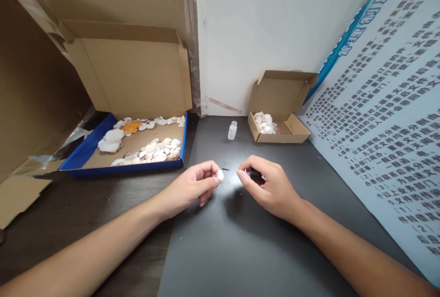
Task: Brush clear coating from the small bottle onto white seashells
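My left hand (202, 181) pinches a small white seashell (220, 176) between thumb and fingers, above the grey mat. Facing it, my right hand (266, 184) is closed around a small black tool (255, 174) with a bit of red showing; the fingers cover most of it, so its kind is unclear. A thin dark sliver (226, 169) shows between the hands, and I cannot tell whether it lies on the mat or belongs to the tool. Beyond the hands, a small clear bottle (232, 131) with whitish contents stands upright without a cap.
At the left, an open blue-edged cardboard box (144, 167) holds many shells (158, 150) and an orange piece (132, 126). A smaller open box (282, 138) with white shells (264, 122) stands at the back right. A printed board (388, 118) borders the right side.
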Available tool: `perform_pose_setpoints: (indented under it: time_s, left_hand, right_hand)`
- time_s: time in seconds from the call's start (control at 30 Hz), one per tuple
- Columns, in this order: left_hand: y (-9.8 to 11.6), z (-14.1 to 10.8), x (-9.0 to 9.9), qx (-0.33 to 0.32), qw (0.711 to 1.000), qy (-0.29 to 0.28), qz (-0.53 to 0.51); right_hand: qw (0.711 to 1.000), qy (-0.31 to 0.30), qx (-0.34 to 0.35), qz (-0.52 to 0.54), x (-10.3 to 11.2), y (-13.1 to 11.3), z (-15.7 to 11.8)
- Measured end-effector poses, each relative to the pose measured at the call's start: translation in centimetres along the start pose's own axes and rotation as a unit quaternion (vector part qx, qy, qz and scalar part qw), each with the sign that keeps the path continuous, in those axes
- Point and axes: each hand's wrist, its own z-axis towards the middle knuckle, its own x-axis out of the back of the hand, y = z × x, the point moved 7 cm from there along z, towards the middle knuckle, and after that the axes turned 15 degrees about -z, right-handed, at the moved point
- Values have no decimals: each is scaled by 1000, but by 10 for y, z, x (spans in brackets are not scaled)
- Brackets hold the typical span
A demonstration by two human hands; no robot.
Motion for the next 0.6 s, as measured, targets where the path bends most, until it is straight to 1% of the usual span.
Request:
perform_pose_setpoints:
  time_s: [0.07, 0.2, 0.33, 0.47, 0.6]
  left_hand:
    - [2, -1, -1, -2, 1000, 0, 16]
    - [4, -2, -2, -1, 1000, 3, 31]
    - [4, -2, -3, 0, 1000, -1, 24]
    - [5, -2, -2, 0, 1000, 7, 17]
    - [5, -2, -3, -6, 1000, -1, 8]
  right_hand:
    - [1000, -12, 22, 7, -1, -3, 0]
    - [1000, 1, 1, -11, 2, 0, 1]
    - [999, -17, 30, 4, -1, -5, 1]
    - [1000, -2, 16, -7, 1, -1, 2]
    - [999, -19, 40, 9, 0, -3, 1]
